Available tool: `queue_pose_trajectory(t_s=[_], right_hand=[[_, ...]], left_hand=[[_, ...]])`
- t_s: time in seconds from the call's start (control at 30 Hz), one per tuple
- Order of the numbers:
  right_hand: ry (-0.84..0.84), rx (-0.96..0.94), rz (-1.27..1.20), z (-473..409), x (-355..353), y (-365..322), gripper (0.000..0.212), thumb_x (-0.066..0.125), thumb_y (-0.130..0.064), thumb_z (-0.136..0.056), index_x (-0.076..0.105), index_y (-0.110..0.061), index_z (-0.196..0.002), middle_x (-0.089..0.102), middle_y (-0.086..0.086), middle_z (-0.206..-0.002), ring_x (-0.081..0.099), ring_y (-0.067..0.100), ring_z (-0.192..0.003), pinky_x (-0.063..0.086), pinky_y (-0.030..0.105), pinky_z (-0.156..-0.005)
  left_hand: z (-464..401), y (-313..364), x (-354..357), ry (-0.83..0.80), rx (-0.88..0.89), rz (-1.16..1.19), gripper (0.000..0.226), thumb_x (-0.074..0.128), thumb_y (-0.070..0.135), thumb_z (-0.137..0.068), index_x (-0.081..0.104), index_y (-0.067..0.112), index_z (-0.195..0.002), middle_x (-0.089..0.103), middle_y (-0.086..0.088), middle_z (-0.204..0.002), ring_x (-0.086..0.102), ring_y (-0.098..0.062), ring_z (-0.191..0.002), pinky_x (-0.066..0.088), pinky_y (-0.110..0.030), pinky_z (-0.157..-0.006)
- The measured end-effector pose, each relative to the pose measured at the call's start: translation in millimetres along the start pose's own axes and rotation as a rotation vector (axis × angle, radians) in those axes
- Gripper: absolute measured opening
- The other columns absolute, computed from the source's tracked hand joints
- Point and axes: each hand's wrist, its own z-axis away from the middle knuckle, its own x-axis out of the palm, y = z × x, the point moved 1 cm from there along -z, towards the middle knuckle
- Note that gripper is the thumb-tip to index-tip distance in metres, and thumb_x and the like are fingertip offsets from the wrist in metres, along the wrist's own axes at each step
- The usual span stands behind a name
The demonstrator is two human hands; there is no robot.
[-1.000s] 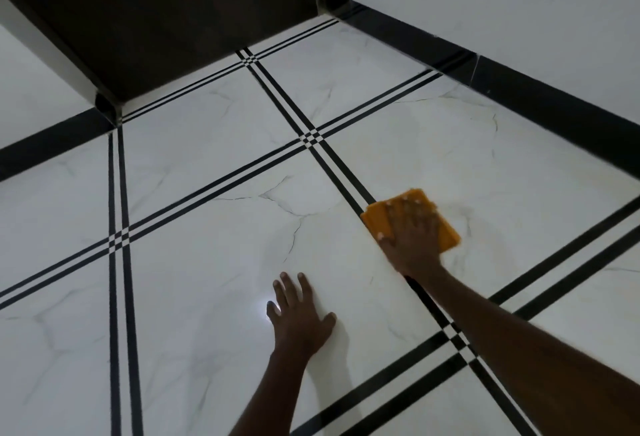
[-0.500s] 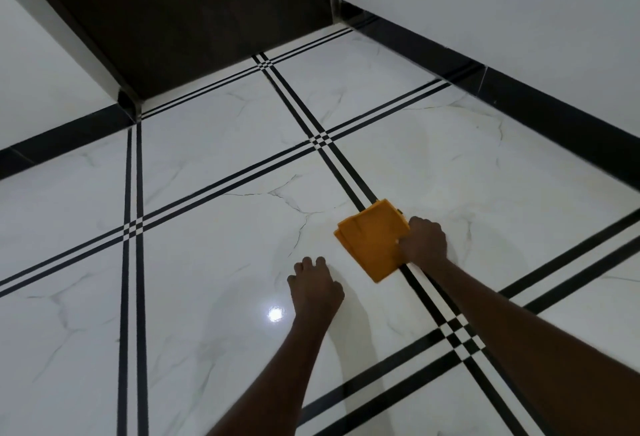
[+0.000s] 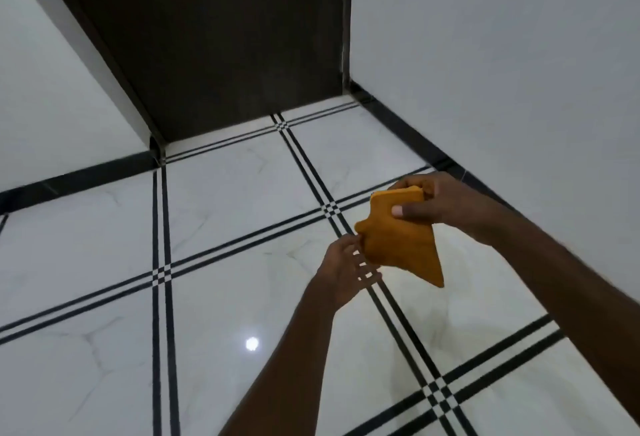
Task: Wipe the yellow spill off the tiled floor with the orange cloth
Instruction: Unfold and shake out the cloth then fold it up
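Observation:
The folded orange cloth [image 3: 398, 241] hangs in the air above the floor, one corner pointing down. My right hand [image 3: 436, 203] pinches its top edge between thumb and fingers. My left hand [image 3: 346, 262] touches the cloth's left edge with its fingertips, fingers spread; whether it grips the cloth is unclear. Below them lies the white marble-look tiled floor [image 3: 242, 297] with black double lines. A faint yellowish tint shows on the tile [image 3: 450, 311] under the cloth; no distinct spill is visible.
A dark brown door or panel [image 3: 225, 37] stands at the back. White walls [image 3: 502, 55] with a black skirting [image 3: 408, 138] close in on the right and left. A lamp reflection [image 3: 252, 343] shines on the floor.
The cloth has gone from being pressed on the floor by my right hand to being lifted into the air. My left hand left the floor and rose to the cloth's edge.

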Motion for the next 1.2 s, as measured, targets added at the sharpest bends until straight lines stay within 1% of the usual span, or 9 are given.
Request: queue_pose_trajectory(t_s=[0.13,0.33,0.47,0.53,0.63,0.73,0.87,1.03,1.2], right_hand=[[0.146,0.099,-0.197,28,-70,-121,0.053,0.081,-0.039,-0.077,0.063,-0.023,-0.125,0.070,0.001,-0.118,0.070,0.022,-0.102,0.059,0.030,-0.073],[0.380,0.181,-0.254,96,-142,-294,0.063,0.082,-0.033,-0.083,0.053,-0.020,-0.137,0.059,0.013,-0.133,0.066,0.028,-0.109,0.061,0.038,-0.081],[0.346,-0.003,-0.207,173,-175,-409,0.054,0.084,-0.051,-0.075,0.066,-0.034,-0.122,0.067,-0.008,-0.129,0.067,0.013,-0.115,0.057,0.038,-0.095],[0.383,-0.113,-0.106,206,-183,-454,0.034,0.084,-0.034,-0.081,0.071,-0.033,-0.113,0.076,-0.013,-0.111,0.072,0.007,-0.105,0.057,0.037,-0.096],[0.563,-0.213,-0.094,251,-205,-506,0.017,0.078,-0.009,-0.086,0.077,-0.021,-0.098,0.079,-0.007,-0.088,0.077,0.013,-0.078,0.064,0.041,-0.080],[0.651,-0.234,-0.073,288,-235,-536,0.025,0.068,-0.001,-0.090,0.078,-0.023,-0.084,0.078,-0.004,-0.072,0.077,0.016,-0.069,0.065,0.045,-0.075],[0.723,-0.200,-0.072,321,-276,-557,0.019,0.064,-0.013,-0.092,0.076,-0.025,-0.082,0.075,-0.001,-0.076,0.073,0.026,-0.080,0.062,0.055,-0.077],[0.785,-0.114,-0.234,362,-302,-600,0.029,0.051,-0.007,-0.095,0.066,-0.022,-0.075,0.066,0.010,-0.076,0.060,0.028,-0.078,0.056,0.045,-0.075],[0.658,-0.123,-0.309,397,-302,-634,0.023,0.052,-0.012,-0.099,0.074,-0.006,-0.100,0.069,0.018,-0.087,0.064,0.031,-0.080,0.061,0.050,-0.075]], left_hand=[[109,110,85,-0.134,0.121,-0.015,0.061,0.071,0.034,-0.091,0.053,0.011,-0.143,0.061,-0.016,-0.141,0.058,-0.041,-0.128,0.046,-0.060,-0.108],[279,267,202,-0.029,0.344,-0.269,0.044,0.066,0.022,-0.096,0.058,0.005,-0.136,0.069,-0.015,-0.125,0.069,-0.027,-0.108,0.061,-0.033,-0.077],[396,348,291,-0.055,0.408,-0.355,0.026,0.057,0.021,-0.101,0.061,0.007,-0.123,0.070,-0.014,-0.117,0.072,-0.023,-0.097,0.064,-0.031,-0.073],[444,371,328,-0.091,0.442,-0.382,0.015,0.055,0.020,-0.103,0.062,0.010,-0.110,0.072,-0.011,-0.108,0.074,-0.021,-0.090,0.064,-0.032,-0.077],[511,391,380,-0.115,0.497,-0.488,0.032,0.062,0.018,-0.100,0.062,-0.001,-0.125,0.073,-0.017,-0.117,0.075,-0.025,-0.103,0.062,-0.032,-0.086],[560,392,415,-0.167,0.515,-0.519,0.038,0.067,0.014,-0.096,0.061,-0.006,-0.128,0.072,-0.019,-0.122,0.072,-0.029,-0.111,0.061,-0.031,-0.089],[610,379,438,-0.191,0.525,-0.550,0.032,0.069,0.007,-0.093,0.065,-0.004,-0.123,0.076,-0.013,-0.108,0.076,-0.023,-0.096,0.061,-0.026,-0.080],[645,332,440,-0.061,0.388,-0.725,0.030,0.072,0.015,-0.092,0.066,0.002,-0.118,0.074,-0.015,-0.112,0.075,-0.028,-0.099,0.063,-0.029,-0.074],[660,310,432,0.070,0.377,-1.037,0.035,0.067,0.035,-0.096,0.072,0.007,-0.116,0.078,-0.008,-0.105,0.077,-0.019,-0.094,0.062,-0.032,-0.086]])
